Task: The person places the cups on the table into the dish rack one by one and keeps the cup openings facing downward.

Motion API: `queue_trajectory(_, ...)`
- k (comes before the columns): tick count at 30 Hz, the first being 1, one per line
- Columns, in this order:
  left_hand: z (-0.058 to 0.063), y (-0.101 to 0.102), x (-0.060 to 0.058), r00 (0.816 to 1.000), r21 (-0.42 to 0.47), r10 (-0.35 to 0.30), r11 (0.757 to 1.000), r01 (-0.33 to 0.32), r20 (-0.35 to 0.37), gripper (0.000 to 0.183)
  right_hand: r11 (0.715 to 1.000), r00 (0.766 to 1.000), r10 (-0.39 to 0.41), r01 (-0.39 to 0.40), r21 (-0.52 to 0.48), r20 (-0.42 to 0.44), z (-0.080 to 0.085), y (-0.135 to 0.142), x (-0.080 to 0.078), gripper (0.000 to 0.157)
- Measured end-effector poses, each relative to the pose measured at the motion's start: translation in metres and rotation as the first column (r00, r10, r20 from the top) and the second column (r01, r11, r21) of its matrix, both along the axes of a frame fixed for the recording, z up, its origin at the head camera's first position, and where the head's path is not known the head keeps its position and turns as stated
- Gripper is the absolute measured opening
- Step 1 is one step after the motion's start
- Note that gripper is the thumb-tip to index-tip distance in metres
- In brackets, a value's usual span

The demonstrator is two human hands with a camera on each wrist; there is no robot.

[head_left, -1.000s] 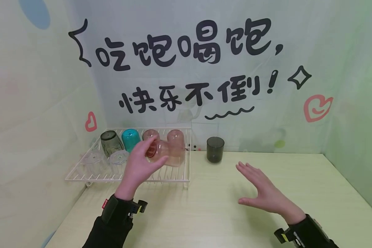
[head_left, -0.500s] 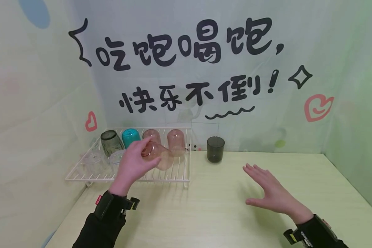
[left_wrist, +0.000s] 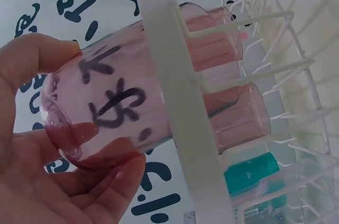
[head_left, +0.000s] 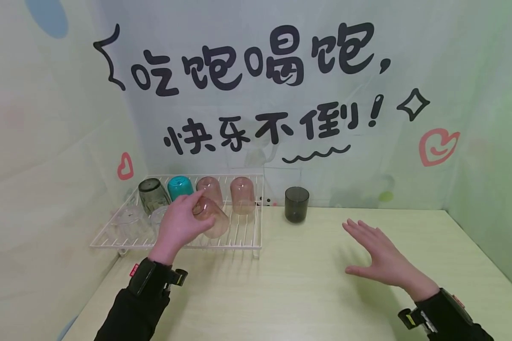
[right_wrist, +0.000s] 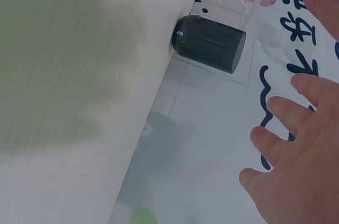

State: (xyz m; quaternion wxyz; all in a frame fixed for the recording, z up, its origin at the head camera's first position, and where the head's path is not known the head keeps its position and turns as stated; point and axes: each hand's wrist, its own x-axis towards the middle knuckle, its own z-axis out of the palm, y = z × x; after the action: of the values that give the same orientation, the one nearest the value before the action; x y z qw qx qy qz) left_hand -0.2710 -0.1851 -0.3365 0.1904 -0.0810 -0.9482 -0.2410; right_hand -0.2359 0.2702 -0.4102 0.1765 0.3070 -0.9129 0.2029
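My left hand [head_left: 180, 223] grips a clear pink glass [head_left: 215, 222] by its base end, thumb on one side and fingers on the other. The glass tilts with its mouth toward the white wire rack [head_left: 256, 241]; in the left wrist view the pink glass [left_wrist: 116, 97] is partly behind the rack's front bar. Two more pink glasses, one at the back right [head_left: 242, 195] and one behind my hand [head_left: 211, 185], stand upside down on the rack. My right hand [head_left: 388, 260] hovers over the table with fingers spread, holding nothing.
Also upside down on the rack are a blue glass [head_left: 180, 187], a grey glass [head_left: 152, 194] and clear glasses, one at the left [head_left: 130, 222]. A dark grey glass [head_left: 296, 204] stands upright on the table [head_left: 298, 279], right of the rack. A printed cloth backdrop closes off the back.
My left hand has moved left and slightly down with the pink glass, which now tips more steeply, away from the back right pink glass. My right hand has drifted right.
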Motion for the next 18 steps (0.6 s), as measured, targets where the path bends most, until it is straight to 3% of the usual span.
queue_trajectory(8, -0.008, 0.0, -0.007, 0.998, -0.059, 0.022, 0.998, -0.019, 0.064, 0.069, 1.0, 1.0, -0.006, 0.007, 0.026, -0.022, 0.007, -0.002, -0.011, 0.093)
queue_trajectory(18, -0.011, 0.0, -0.009, 0.994, -0.095, 0.054, 0.994, -0.045, 0.092, 0.068, 0.999, 1.0, -0.009, 0.01, 0.044, -0.029, 0.015, -0.009, -0.022, 0.092)
